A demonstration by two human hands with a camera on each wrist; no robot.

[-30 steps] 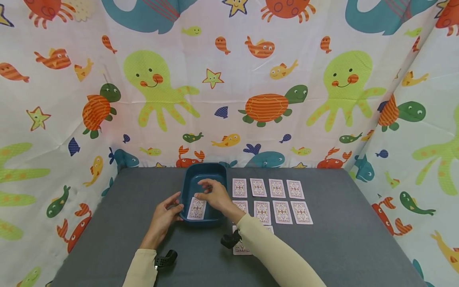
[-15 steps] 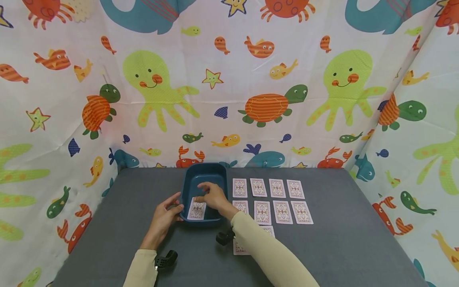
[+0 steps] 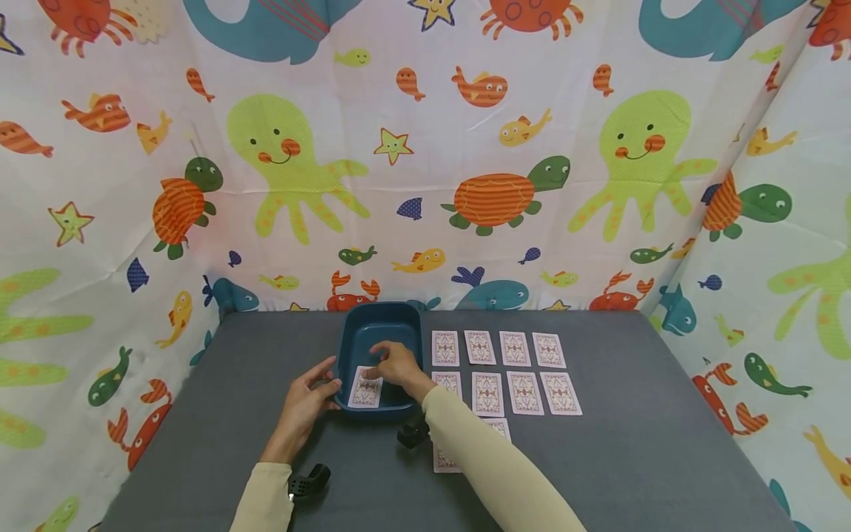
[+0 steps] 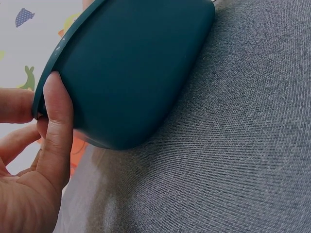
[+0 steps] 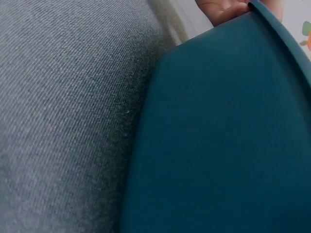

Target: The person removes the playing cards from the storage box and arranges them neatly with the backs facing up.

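A dark blue plastic tray [image 3: 382, 310] stands on the grey table, with a patterned playing card [image 3: 364, 391] lying back up in its near left part. My left hand [image 3: 302, 403] pinches the tray's left rim. In the left wrist view its thumb [image 4: 57, 107] presses the outer wall while fingers hook over the rim. My right hand [image 3: 397, 367] reaches inside the tray over the card's upper right corner. Its thumb seems to touch the card, and the index finger is held apart from it. The right wrist view shows the tray's outer wall [image 5: 218, 136] but not my right hand.
Right of the tray, matching cards [image 3: 487, 394] lie back up in rows on the grey cloth [image 3: 638, 443]. My right sleeve [image 3: 492, 458] partly covers the nearest row. A curtain [image 3: 425, 170] printed with sea animals hangs behind the table and at both sides.
My right hand has shifted slightly, its forearm swinging a little left, with the thumb over the card's upper right corner. My left hand keeps its hold on the tray.
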